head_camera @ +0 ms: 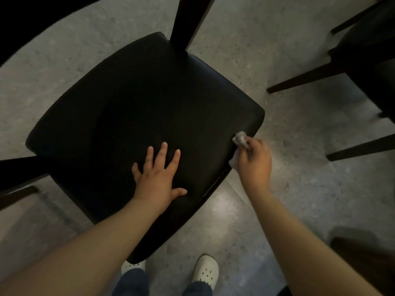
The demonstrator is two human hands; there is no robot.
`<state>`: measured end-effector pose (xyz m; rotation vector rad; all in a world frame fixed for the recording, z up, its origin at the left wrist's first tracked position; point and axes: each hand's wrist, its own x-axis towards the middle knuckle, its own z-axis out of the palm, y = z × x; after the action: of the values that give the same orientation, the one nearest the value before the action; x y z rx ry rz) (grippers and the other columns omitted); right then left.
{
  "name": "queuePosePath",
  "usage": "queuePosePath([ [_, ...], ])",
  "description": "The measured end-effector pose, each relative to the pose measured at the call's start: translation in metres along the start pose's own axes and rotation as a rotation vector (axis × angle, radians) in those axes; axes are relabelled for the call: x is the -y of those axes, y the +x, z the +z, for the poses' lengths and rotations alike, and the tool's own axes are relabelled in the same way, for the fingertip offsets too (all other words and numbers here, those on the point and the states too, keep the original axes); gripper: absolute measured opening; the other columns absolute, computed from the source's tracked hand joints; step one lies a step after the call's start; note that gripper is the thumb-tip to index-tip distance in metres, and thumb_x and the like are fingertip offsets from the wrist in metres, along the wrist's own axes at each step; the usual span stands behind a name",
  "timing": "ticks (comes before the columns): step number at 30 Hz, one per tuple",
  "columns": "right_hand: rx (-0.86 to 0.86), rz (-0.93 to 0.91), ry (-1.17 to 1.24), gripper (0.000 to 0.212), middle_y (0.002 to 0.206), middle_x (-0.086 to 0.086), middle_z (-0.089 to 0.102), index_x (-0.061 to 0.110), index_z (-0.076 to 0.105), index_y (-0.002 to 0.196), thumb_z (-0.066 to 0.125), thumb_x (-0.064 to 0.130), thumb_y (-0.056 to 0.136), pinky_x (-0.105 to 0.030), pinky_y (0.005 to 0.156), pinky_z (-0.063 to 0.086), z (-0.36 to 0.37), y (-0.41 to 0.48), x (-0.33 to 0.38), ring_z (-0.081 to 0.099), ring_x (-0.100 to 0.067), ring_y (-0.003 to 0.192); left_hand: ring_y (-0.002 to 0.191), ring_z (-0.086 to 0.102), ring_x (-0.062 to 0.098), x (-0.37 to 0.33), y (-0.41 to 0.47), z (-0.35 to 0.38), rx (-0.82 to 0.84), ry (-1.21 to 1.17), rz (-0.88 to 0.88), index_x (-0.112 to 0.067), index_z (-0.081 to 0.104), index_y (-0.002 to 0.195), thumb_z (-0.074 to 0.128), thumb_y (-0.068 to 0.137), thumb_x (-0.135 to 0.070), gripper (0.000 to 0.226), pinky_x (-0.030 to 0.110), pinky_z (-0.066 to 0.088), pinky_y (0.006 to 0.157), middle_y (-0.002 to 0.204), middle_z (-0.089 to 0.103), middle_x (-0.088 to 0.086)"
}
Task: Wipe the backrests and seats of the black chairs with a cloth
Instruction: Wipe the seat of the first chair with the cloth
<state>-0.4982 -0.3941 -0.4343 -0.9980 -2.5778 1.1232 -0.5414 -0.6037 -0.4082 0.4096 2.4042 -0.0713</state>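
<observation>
Looked straight down on a black seat (139,107), turned cornerwise and filling the centre of the frame. Laid the left hand (159,180) flat on the lower middle of the seat, fingers straight and spread, holding nothing. Gripped a crumpled grey cloth (240,141) in the right hand (254,161) at centre right, fingers curled close around it. Pressed the cloth against the seat's right edge, just below its right corner, with a fold hanging under the fist. Noted a dark backrest post (190,20) rising from the seat's far side at top centre. Noted a second chair (367,50) at upper right, well apart, legs splayed on the speckled grey floor (299,199). Wore white perforated shoes (206,271) and blue trousers (132,283) at the bottom edge, just below the seat's near corner.
</observation>
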Motion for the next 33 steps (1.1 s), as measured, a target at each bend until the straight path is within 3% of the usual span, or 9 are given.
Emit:
queuePosePath([
  [3, 0.079, -0.077, 0.023, 0.023, 0.106, 0.008, 0.052, 0.018, 0.065, 0.118, 0.056, 0.018, 0.096, -0.015, 0.078, 0.043, 0.003, -0.049, -0.003, 0.051, 0.0, 0.085, 0.146, -0.021, 0.032, 0.0, -0.002, -0.003, 0.016, -0.006, 0.009, -0.038, -0.015, 0.151, 0.059, 0.084, -0.061, 0.102, 0.062, 0.007, 0.116, 0.158, -0.028, -0.001],
  [8, 0.35, -0.171, -0.04, 0.019, 0.102, 0.014, 0.051, 0.024, 0.067, 0.11, 0.059, 0.02, 0.093, -0.011, 0.072, 0.044, -0.004, -0.096, -0.001, 0.052, 0.003, 0.085, 0.147, -0.02, 0.029, 0.013, -0.019, 0.002, -0.038, 0.014, 0.123, -0.038, -0.009, 0.152, 0.049, 0.09, -0.062, 0.089, 0.058, 0.004, 0.119, 0.16, -0.023, -0.003],
  [13, 0.07, -0.003, 0.023, 0.025, 0.109, 0.002, 0.056, 0.016, 0.065, 0.118, 0.055, 0.023, 0.097, -0.02, 0.079, 0.047, -0.003, -0.067, 0.009, 0.054, -0.006, 0.089, 0.147, -0.019, 0.017, 0.051, -0.06, 0.024, -0.005, 0.029, 0.279, -0.032, -0.004, 0.154, 0.039, 0.095, -0.058, 0.077, 0.043, -0.002, 0.122, 0.161, -0.018, -0.004],
  [15, 0.029, 0.062, 0.008, 0.03, 0.113, 0.003, 0.054, 0.015, 0.061, 0.126, 0.054, 0.024, 0.098, -0.016, 0.081, 0.043, 0.009, -0.066, 0.014, 0.052, -0.007, 0.095, 0.149, -0.014, 0.016, 0.065, -0.07, 0.028, -0.005, -0.024, 0.27, -0.029, 0.003, 0.155, 0.041, 0.096, -0.055, 0.075, 0.039, -0.002, 0.121, 0.163, -0.011, -0.003],
  [18, 0.05, 0.006, -0.005, 0.03, 0.113, 0.011, 0.048, 0.019, 0.06, 0.126, 0.054, 0.022, 0.096, -0.008, 0.079, 0.037, 0.025, -0.105, 0.021, 0.047, 0.0, 0.094, 0.15, -0.004, 0.017, 0.078, -0.076, 0.029, -0.036, -0.102, 0.236, -0.026, 0.013, 0.155, 0.046, 0.095, -0.051, 0.072, 0.038, 0.006, 0.121, 0.163, 0.0, -0.002],
  [24, 0.3, -0.107, 0.019, 0.02, 0.102, 0.015, 0.05, 0.023, 0.066, 0.112, 0.056, 0.02, 0.095, -0.01, 0.075, 0.044, 0.016, -0.166, 0.02, 0.05, 0.006, 0.091, 0.15, -0.004, 0.018, 0.086, -0.081, 0.025, -0.034, -0.125, 0.188, -0.025, 0.011, 0.155, 0.044, 0.098, -0.048, 0.07, 0.037, 0.011, 0.121, 0.163, -0.002, -0.002],
  [29, 0.073, 0.02, 0.019, 0.025, 0.108, 0.004, 0.055, 0.016, 0.064, 0.119, 0.054, 0.021, 0.096, -0.023, 0.083, 0.047, 0.006, -0.111, 0.021, 0.053, -0.007, 0.091, 0.15, -0.006, 0.018, 0.086, -0.087, 0.03, -0.038, -0.115, 0.169, -0.026, 0.009, 0.155, 0.043, 0.098, -0.049, 0.07, 0.036, 0.012, 0.122, 0.163, -0.004, -0.003],
  [33, 0.037, 0.052, -0.014, 0.027, 0.111, 0.0, 0.054, 0.013, 0.063, 0.121, 0.053, 0.021, 0.097, -0.025, 0.086, 0.046, 0.023, -0.101, 0.023, 0.054, -0.013, 0.097, 0.15, -0.008, 0.018, 0.09, -0.09, 0.036, -0.037, -0.117, 0.168, -0.025, 0.008, 0.155, 0.044, 0.098, -0.048, 0.071, 0.037, 0.013, 0.122, 0.163, -0.006, -0.004],
])
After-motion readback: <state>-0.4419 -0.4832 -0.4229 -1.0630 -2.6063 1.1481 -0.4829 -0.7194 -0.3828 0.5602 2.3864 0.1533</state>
